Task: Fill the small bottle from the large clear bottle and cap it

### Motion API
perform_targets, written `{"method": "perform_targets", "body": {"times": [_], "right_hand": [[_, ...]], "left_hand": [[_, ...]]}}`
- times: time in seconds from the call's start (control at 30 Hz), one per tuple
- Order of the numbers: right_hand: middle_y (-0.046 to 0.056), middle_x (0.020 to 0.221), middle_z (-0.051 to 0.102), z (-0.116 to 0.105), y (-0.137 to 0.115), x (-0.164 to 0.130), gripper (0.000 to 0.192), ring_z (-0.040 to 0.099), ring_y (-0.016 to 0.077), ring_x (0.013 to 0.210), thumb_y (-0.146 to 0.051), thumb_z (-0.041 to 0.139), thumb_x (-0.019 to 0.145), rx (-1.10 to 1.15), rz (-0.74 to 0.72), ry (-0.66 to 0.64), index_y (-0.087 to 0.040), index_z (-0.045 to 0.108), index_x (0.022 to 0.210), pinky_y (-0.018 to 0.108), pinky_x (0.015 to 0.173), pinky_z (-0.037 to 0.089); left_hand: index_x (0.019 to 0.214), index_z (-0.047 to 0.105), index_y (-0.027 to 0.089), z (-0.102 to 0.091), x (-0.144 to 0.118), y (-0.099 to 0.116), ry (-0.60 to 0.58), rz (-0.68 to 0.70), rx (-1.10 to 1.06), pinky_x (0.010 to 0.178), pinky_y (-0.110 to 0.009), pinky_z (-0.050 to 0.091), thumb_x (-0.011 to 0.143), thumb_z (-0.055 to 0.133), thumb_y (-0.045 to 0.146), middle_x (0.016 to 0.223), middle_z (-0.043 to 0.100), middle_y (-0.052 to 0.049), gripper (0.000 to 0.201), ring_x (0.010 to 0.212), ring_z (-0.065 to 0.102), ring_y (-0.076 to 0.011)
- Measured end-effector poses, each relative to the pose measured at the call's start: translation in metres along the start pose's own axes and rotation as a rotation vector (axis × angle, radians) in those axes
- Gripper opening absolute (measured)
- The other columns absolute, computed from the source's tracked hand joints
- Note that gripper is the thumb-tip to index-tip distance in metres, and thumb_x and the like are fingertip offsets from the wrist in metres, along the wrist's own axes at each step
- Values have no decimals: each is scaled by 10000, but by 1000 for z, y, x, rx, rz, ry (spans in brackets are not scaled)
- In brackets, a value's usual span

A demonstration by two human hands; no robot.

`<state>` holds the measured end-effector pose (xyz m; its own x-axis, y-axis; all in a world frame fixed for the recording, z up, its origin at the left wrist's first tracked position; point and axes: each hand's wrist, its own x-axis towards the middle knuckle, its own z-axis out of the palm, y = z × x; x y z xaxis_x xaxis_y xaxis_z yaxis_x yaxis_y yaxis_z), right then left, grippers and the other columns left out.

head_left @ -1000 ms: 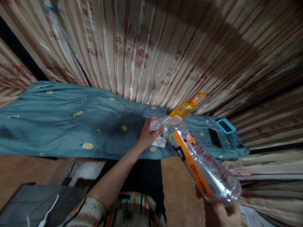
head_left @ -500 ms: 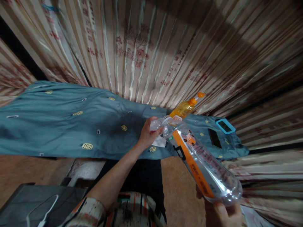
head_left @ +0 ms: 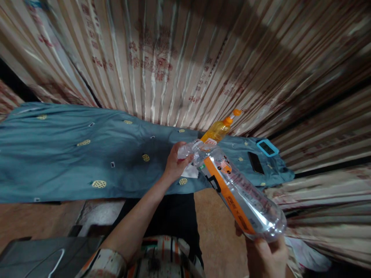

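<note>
A large clear plastic bottle with an orange and silver label slants across my front, its base low at the right. My left hand is closed round its narrow neck end, where the clear plastic shows a reddish spot I cannot make out. My right hand grips the base from below, some of its fingers hidden behind the bottle. No liquid shows inside. Just beyond the neck stands an orange-topped pump bottle of yellow liquid, partly covered. A white piece of paper lies under the left hand.
A teal cloth with pineapple prints covers the long table. On its right end lie a dark phone and a blue-framed device. Pleated curtains hang behind and at the right. A grey surface with a white cable is at lower left.
The whole view has shifted, so the table and its things appear further left. Both hands keep their hold on the bottle, with no clear change between them.
</note>
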<state>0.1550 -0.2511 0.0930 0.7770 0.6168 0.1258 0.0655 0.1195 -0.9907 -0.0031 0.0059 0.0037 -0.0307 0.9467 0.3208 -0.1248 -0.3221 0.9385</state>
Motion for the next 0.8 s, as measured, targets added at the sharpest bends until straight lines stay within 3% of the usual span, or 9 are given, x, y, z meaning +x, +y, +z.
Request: {"method": "perform_targets", "body": {"times": [0.3,0.43,0.67,0.8], "right_hand": [[29,966,785,-10,10,6,745,683,199,715,-378,1017,699,57,-22,-70,-203,730,1365,315,678,522],[44,936,788,-9,10,5,725,656,200,709,-438,969,768,10,-21,-44,-184,711,1395,321,689,522],[3,848,736,-1,-1,-4,747,613,189,694,-451,975,727,-9,31,-16,-186,711,1374,313,690,514],[11,847,740,-3,-1,-4,654,626,195,698,-423,976,694,-55,52,8,-184,730,1251,318,677,510]], "left_hand": [[1255,673,238,3,1,-3,25,25,3,973,-398,622,815,887,299,1226,741,-70,493,1073,738,-252],[1263,669,236,2,1,-5,26,51,9,960,-389,617,809,889,292,1210,737,-67,507,1060,734,-247],[1240,666,241,4,1,-8,32,32,-5,873,-338,609,808,888,305,1164,729,-46,490,972,723,-211],[1233,679,233,5,1,-4,48,14,-11,912,-363,615,788,894,268,1156,736,-48,496,986,728,-223]]}}
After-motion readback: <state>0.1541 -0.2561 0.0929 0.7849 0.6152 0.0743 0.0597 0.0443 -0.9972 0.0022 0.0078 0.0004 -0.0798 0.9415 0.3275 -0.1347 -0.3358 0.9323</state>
